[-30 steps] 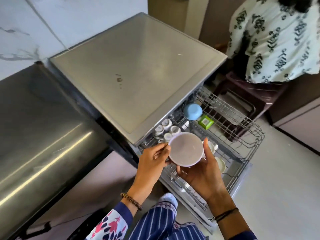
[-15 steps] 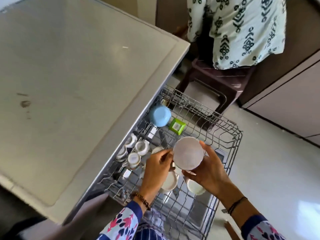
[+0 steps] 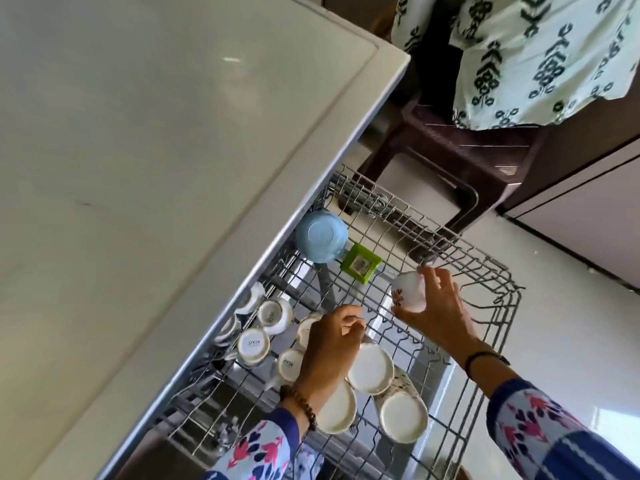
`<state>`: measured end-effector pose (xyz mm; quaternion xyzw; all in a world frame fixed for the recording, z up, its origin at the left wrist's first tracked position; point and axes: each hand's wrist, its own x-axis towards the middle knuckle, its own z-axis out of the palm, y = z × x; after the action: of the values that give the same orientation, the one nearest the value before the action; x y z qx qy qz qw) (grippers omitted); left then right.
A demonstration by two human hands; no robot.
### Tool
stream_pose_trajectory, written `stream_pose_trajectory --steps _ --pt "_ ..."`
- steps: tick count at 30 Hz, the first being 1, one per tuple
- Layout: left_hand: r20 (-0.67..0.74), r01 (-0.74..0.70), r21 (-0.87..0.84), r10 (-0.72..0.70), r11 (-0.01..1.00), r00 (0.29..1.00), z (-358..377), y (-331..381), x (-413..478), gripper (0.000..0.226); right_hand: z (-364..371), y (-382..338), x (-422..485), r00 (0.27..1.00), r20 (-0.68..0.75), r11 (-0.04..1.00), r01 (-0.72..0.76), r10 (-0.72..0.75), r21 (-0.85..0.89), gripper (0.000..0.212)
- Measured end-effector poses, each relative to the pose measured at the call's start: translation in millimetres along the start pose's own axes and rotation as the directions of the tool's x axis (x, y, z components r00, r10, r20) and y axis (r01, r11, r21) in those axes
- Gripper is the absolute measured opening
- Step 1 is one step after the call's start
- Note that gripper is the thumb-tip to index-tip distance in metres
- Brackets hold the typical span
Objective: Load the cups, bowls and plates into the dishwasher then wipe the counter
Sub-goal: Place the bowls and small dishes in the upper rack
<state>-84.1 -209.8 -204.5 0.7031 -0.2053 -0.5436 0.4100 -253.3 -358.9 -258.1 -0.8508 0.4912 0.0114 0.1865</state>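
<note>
Bright, even light fills a wide-angle view whose straight lines bend toward the edges, with a pale sheen on the counter [image 3: 145, 126], a washed-out glare patch on the floor [image 3: 616, 420], and slight blur on the right hand [image 3: 440, 306].

One blue bowl [image 3: 321, 236], one green tub [image 3: 360, 263], four white bowls [image 3: 370, 368], perhaps six small cups [image 3: 254, 346].

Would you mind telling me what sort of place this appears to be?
Most likely a home kitchen: a pulled-out dishwasher rack loaded with upturned cups and bowls, below a pale counter.
</note>
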Motion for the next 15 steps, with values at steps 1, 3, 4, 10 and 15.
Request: stream_pose_trajectory --steps 1,3,4,10,15 --pt "-0.006 -0.005 0.011 0.005 1.000 1.000 0.7 0.1 3.4 0.026 3.9 -0.4 3.1 1.000 -0.002 0.999 0.007 -0.007 -0.044 0.096" --pt "-0.022 -0.006 0.043 0.006 0.999 1.000 1.4 -0.7 9.6 0.025 9.6 -4.0 7.7 1.000 -0.002 0.997 0.011 -0.011 -0.080 0.092" --pt "-0.032 -0.009 0.055 0.011 0.998 0.999 2.0 -1.8 11.9 0.025 13.6 -4.7 10.1 1.000 0.001 0.995 0.016 -0.016 -0.095 0.091" --pt "-0.062 -0.010 0.070 0.014 0.998 0.998 6.9 -9.9 15.1 0.022 23.1 -1.5 13.0 0.995 -0.024 0.974 0.094 -0.101 -0.207 0.086" --pt "-0.048 -0.007 0.039 0.008 0.999 0.999 20.2 -15.4 3.1 0.022 15.9 4.6 1.5 0.995 -0.022 0.992 0.098 -0.100 -0.081 0.083"
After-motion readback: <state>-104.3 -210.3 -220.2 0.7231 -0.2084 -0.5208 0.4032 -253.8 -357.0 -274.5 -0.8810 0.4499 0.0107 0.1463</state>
